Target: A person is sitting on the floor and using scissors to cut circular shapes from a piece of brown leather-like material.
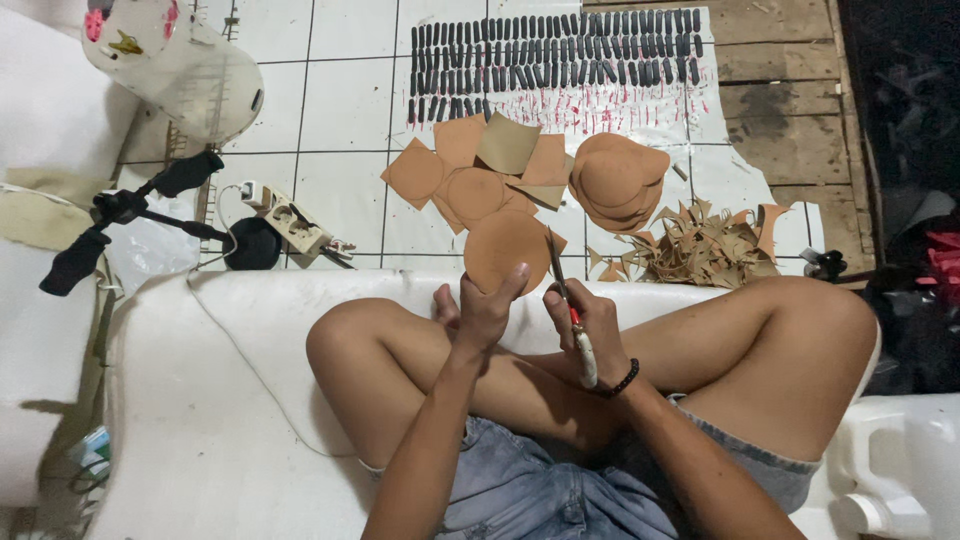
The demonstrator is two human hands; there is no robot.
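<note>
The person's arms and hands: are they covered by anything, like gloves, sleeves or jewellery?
Both arms are bare to as far up as the view shows, with no sleeves. The left hand has no glove, ring or band that I can see. The right hand is also ungloved, and a dark beaded bracelet circles its wrist. No watch shows.

- Rows of small dark pieces (555, 55) lay on a white sheet with red marks (640, 118).
- A stack of cut brown rounds (612, 180) sat beside loose brown squares (455, 160).
- A heap of jagged brown offcuts (700, 250) lay to the right of them.
- A white power strip (290, 222) rested on the tiled floor (345, 90).
- A black tripod (125, 215) stood at the left, near a pale plastic container (175, 60).
- A white jug (900, 470) sat at the lower right.
- Wooden boards (780, 90) lay at the upper right.
</note>
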